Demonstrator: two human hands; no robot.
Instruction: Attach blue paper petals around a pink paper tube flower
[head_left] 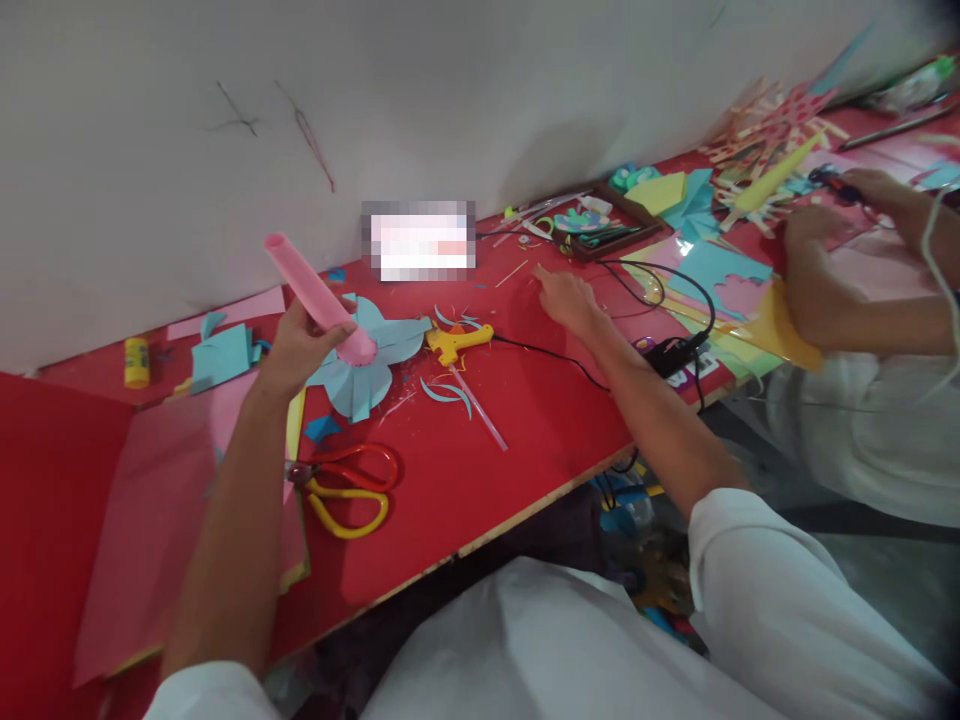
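Observation:
My left hand (pixel 304 340) is closed around a pink paper tube (pixel 311 285), thumb and fingers on its lower part. The tube stands tilted, its lower end at the centre of a light-blue paper flower (pixel 394 345) with broad petals. My right hand (pixel 568 300) reaches over the table with the index finger stretched out and nothing visible in it. Near that fingertip lies a thin pale strip (pixel 511 273). Between my hands rests a yellow glue gun (pixel 459 343) with a clear glue stick (pixel 480 408). Red-and-yellow-handled scissors (pixel 352 488) lie nearer me.
A blurred-out bright rectangle (pixel 424 245) stands against the wall. Black cables run to a power strip (pixel 675 352) at right. A brown tray (pixel 607 225) holds scraps. A yellow glue container (pixel 136 362) and pink sheets (pixel 165 500) are left. A co-worker's hands (pixel 847 210) work at far right.

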